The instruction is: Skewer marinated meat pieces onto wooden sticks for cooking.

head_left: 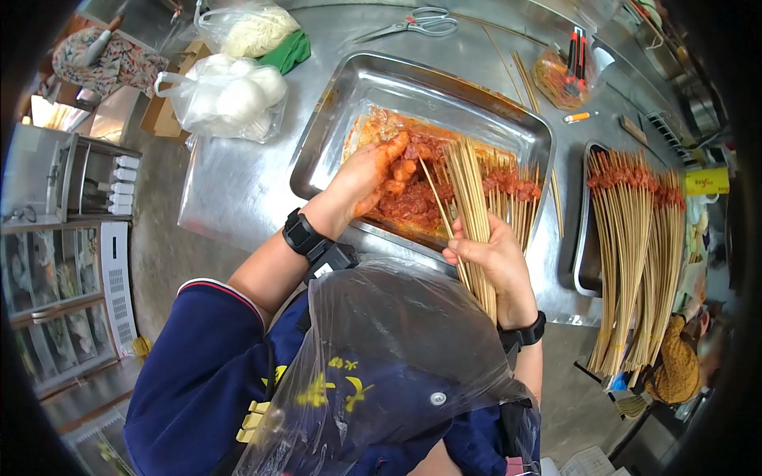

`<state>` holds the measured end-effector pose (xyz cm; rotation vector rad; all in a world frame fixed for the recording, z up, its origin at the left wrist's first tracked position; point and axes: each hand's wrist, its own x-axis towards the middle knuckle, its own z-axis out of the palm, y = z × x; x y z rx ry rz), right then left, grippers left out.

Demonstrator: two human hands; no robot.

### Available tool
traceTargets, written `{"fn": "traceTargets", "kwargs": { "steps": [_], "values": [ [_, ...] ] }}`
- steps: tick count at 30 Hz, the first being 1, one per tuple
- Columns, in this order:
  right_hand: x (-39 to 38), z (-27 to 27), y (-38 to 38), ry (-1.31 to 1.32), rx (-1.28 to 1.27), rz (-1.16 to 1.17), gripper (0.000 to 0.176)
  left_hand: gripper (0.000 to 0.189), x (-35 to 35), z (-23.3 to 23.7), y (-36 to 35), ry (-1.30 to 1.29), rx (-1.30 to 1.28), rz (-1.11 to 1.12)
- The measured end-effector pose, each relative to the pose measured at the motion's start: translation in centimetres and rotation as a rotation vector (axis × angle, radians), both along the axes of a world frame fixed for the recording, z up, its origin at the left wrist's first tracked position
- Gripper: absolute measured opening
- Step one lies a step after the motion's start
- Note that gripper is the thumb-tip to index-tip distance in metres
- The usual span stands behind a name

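Note:
My left hand (379, 173) is over the tray with its fingers curled and coated in red marinade. Its fingertips are closed on a small piece of marinated meat (413, 202), partly hidden by the fingers, beside the tip of one separated skewer (435, 190). In my right hand (496, 266) is a thick bundle of bamboo skewers (470, 194), with the single skewer angled out by the thumb. Below both hands, the steel tray (317, 119) contains red meat, and several loaded skewers (512, 186) lie at its right side.
A second tray (586, 238) to the right is heaped with meat skewers (623, 238). Scissors (429, 22), loose sticks (524, 79) and a tub with red-handled tools (567, 75) are at the back. White plastic bags (234, 95) stand back left. Another person (107, 59) is at far left.

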<state>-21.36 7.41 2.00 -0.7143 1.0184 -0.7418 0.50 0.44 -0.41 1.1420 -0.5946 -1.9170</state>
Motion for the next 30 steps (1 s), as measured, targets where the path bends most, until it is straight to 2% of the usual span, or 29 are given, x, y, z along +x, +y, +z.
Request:
{"fn": "traceTargets", "kwargs": {
  "steps": [4, 7, 10, 13, 19, 28, 30],
  "values": [
    [-0.1, 0.1, -0.1, 0.027, -0.001, 0.022, 0.020, 0.024, -0.7, 0.7, 0.0, -0.010, 0.000, 0.065],
    [-0.1, -0.1, -0.1, 0.010, 0.009, 0.015, 0.020, 0.023, -0.6, 1.0, 0.1, 0.003, -0.038, 0.007],
    [-0.1, -0.1, -0.1, 0.007, 0.008, 0.012, 0.020, 0.021, -1.6, 2.2, 0.2, -0.004, -0.049, 0.090],
    [-0.1, -0.2, -0.2, -0.005, 0.000, 0.006, 0.021, 0.025, -0.7, 1.8, 0.2, -0.039, -0.153, -0.056],
    [-0.1, -0.2, -0.1, -0.020, 0.011, -0.007, 0.021, 0.025, -1.0, 0.5, 0.9, 0.068, -0.068, -0.090],
    [-0.1, 0.2, -0.1, 0.064, 0.026, -0.022, 0.021, 0.024, -2.2, 0.9, 2.1, -0.060, -0.027, -0.188],
    [0.2, 0.4, 0.2, 0.147, -0.083, -0.066, 0.021, 0.021, -1.9, 0.8, 1.8, -0.098, -0.011, -0.214]
  ]
}}
